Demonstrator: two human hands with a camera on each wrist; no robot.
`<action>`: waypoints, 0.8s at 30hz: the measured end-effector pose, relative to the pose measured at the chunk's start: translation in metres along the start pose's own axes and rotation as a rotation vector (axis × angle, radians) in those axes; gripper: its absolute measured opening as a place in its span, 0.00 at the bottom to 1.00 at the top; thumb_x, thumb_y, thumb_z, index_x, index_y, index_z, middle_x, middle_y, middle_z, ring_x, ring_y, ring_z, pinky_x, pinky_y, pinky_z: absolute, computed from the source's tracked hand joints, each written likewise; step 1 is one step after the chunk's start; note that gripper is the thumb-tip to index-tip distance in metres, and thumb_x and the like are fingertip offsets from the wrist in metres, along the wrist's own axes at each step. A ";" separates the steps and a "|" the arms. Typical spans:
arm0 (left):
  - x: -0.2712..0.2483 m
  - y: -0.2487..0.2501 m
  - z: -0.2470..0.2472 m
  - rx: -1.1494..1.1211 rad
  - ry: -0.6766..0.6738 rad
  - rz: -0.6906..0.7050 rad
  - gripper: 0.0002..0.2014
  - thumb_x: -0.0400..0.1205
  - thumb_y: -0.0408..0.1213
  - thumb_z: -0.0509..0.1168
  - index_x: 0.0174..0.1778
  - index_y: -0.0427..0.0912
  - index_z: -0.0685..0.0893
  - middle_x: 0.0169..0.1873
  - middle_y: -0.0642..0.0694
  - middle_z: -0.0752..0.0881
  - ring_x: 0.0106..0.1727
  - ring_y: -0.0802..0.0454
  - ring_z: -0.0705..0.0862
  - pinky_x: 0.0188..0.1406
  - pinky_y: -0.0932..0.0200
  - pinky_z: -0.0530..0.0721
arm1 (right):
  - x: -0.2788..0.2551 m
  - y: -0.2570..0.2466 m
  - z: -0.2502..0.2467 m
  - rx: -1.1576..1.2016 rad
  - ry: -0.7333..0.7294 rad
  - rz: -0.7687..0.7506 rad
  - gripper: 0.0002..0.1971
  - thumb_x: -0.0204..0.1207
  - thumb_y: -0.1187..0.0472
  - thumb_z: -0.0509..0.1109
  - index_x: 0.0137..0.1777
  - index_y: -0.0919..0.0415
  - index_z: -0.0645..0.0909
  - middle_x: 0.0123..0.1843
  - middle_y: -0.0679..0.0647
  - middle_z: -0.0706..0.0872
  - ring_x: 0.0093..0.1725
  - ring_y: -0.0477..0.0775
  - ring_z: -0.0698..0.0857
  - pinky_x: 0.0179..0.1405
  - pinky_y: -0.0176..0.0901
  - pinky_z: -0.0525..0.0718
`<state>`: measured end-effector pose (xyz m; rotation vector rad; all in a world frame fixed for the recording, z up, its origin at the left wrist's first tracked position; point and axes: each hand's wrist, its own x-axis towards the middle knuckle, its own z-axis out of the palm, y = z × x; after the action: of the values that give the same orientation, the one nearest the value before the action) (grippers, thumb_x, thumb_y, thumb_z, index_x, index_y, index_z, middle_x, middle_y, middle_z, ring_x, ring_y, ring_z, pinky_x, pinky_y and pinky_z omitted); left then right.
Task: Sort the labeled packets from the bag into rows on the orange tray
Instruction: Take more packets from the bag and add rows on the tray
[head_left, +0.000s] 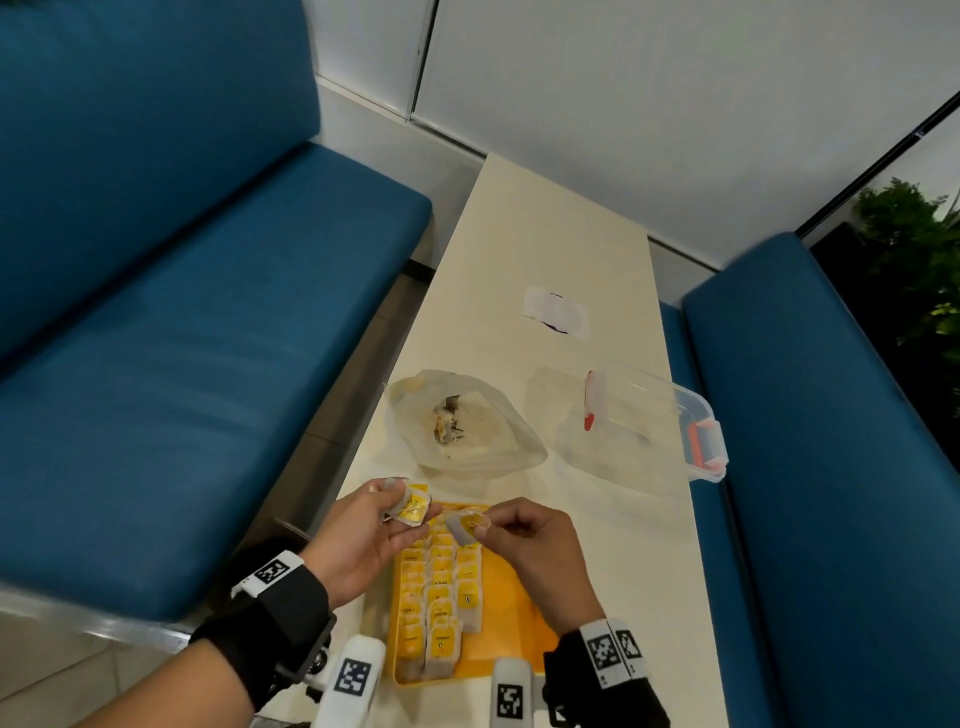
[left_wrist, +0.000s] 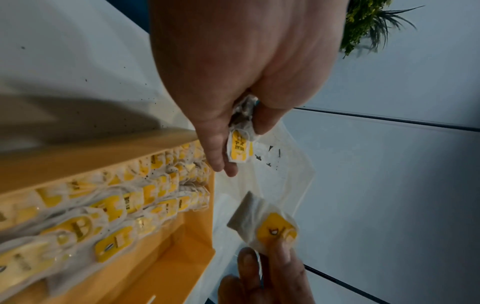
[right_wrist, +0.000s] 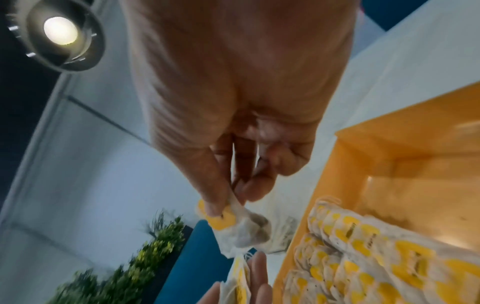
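An orange tray (head_left: 511, 613) lies on the near end of the table, with three rows of yellow-labeled packets (head_left: 441, 597) along its left side. My left hand (head_left: 363, 525) holds a small stack of packets (head_left: 413, 506) between thumb and fingers over the tray's far left corner. My right hand (head_left: 519, 535) pinches a single packet (head_left: 465, 526) by its yellow label above the tray's far edge. In the left wrist view the stack (left_wrist: 240, 148) sits in my left hand's fingers. The right wrist view shows the single packet (right_wrist: 246, 228) hanging from my right hand's pinch. A clear plastic bag (head_left: 462, 421) lies just beyond the tray.
A clear lidded container (head_left: 649, 421) with orange clips stands right of the bag. A white paper slip (head_left: 556, 312) lies further along the narrow table (head_left: 545, 234). Blue benches (head_left: 182, 312) flank the table on both sides. A plant (head_left: 919, 249) stands far right.
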<state>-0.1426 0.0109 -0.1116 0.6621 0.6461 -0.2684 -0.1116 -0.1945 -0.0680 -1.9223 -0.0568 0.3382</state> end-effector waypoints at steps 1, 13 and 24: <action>0.000 -0.001 -0.001 0.010 -0.003 -0.003 0.14 0.91 0.32 0.59 0.70 0.30 0.77 0.58 0.27 0.90 0.60 0.34 0.91 0.67 0.39 0.85 | -0.002 0.000 -0.003 0.032 0.001 0.028 0.03 0.70 0.70 0.80 0.40 0.68 0.88 0.33 0.56 0.89 0.34 0.48 0.86 0.35 0.36 0.82; -0.002 -0.010 0.000 0.195 -0.048 0.015 0.12 0.91 0.33 0.60 0.68 0.32 0.78 0.56 0.32 0.91 0.60 0.39 0.92 0.70 0.39 0.83 | -0.016 0.033 -0.020 -0.179 -0.197 0.231 0.06 0.75 0.69 0.75 0.43 0.63 0.80 0.36 0.61 0.84 0.34 0.56 0.90 0.30 0.32 0.78; 0.001 -0.017 -0.003 0.241 -0.024 0.023 0.11 0.91 0.34 0.62 0.67 0.34 0.80 0.54 0.34 0.93 0.58 0.40 0.92 0.67 0.40 0.86 | -0.019 0.065 -0.005 -0.549 -0.355 0.541 0.07 0.77 0.68 0.70 0.45 0.54 0.77 0.48 0.56 0.87 0.27 0.47 0.87 0.29 0.37 0.82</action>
<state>-0.1502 -0.0001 -0.1224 0.8959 0.5878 -0.3357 -0.1360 -0.2268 -0.1225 -2.3785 0.1562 1.1199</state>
